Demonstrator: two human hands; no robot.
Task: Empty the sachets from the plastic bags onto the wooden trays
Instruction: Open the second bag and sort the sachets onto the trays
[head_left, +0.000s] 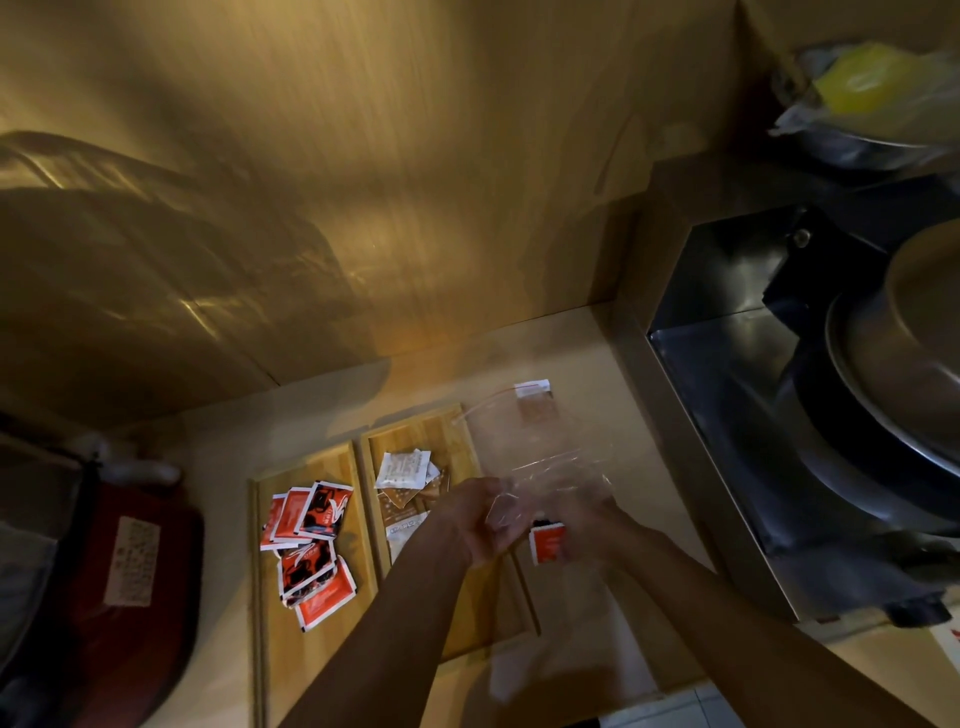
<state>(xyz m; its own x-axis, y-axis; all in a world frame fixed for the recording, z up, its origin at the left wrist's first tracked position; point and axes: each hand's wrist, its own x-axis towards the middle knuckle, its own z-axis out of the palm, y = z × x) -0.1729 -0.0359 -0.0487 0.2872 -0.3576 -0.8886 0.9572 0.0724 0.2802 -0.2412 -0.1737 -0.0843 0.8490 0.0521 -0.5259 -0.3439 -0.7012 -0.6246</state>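
Note:
Two wooden trays lie side by side on the counter. The left tray (311, 654) holds several red and black sachets (311, 540). The right tray (410, 431) holds white and brown sachets (404, 470). My left hand (470, 522) and my right hand (584, 525) both grip the lower edge of a clear plastic bag (540, 441), which stretches away over the right tray's far right corner. One red sachet (548, 543) shows just below the bag, between my hands. A white and red sachet (532, 387) lies at the bag's far end.
A wooden wall rises behind the counter. A dark metal box (727, 374) with stacked pans (898, 364) stands on the right. A red, rounded object with a label (135, 566) sits at the left. A bag with something yellow (862, 83) rests top right.

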